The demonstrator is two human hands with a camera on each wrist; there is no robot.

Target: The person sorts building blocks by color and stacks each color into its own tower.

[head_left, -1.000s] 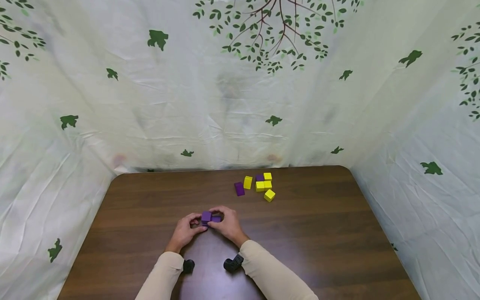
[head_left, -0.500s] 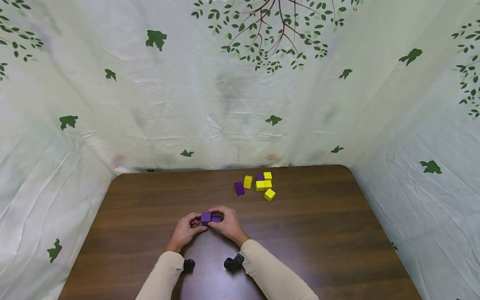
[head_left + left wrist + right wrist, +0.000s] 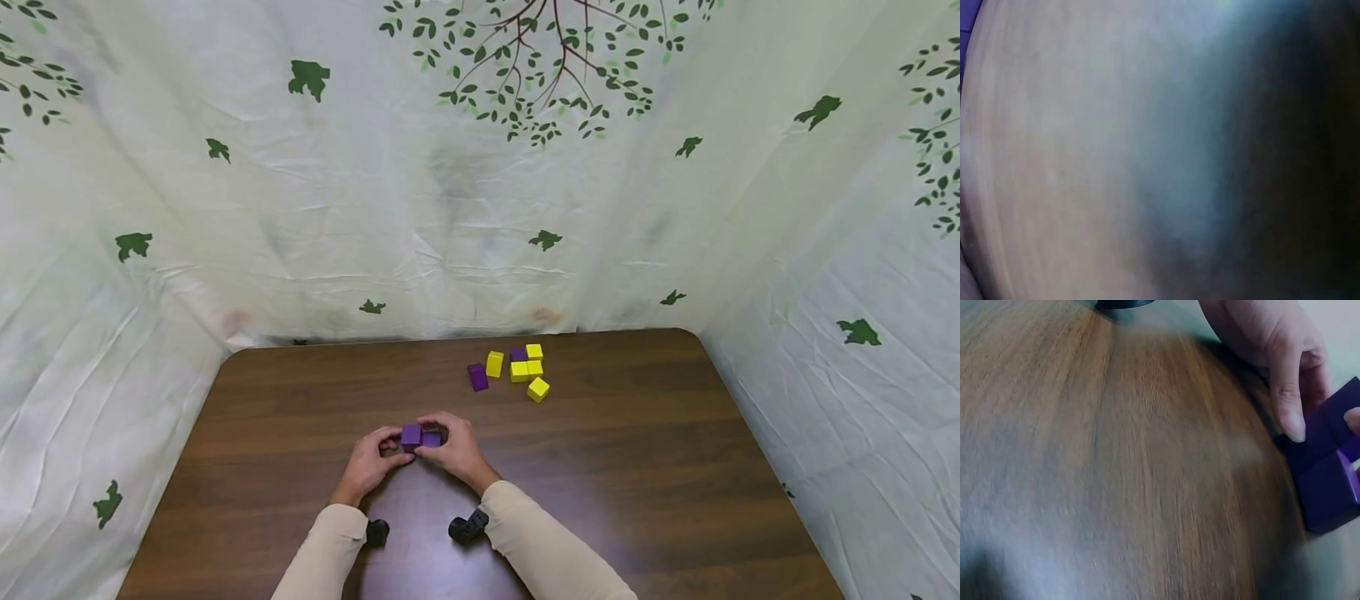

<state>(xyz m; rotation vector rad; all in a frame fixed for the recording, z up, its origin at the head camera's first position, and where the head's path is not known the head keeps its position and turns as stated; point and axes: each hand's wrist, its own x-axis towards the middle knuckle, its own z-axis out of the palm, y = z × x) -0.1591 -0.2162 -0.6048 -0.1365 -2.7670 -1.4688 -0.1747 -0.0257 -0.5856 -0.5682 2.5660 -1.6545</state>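
Observation:
Near the table's front middle, both hands meet around a small cluster of purple blocks (image 3: 420,436). My left hand (image 3: 393,446) pinches the cluster from the left, and in the right wrist view its thumb (image 3: 1288,400) presses on the purple blocks (image 3: 1325,465). From the right, my right hand (image 3: 441,439) curls its fingers round the same blocks. The cluster rests on the brown wooden table (image 3: 637,467). The left wrist view is a blur of table surface, with only a sliver of purple in its top left corner.
Toward the back of the table lie loose blocks: several yellow blocks (image 3: 528,371), a flat purple block (image 3: 477,377) and a purple one (image 3: 518,354) among the yellow. A leaf-printed cloth (image 3: 450,208) walls the table at the back and both sides.

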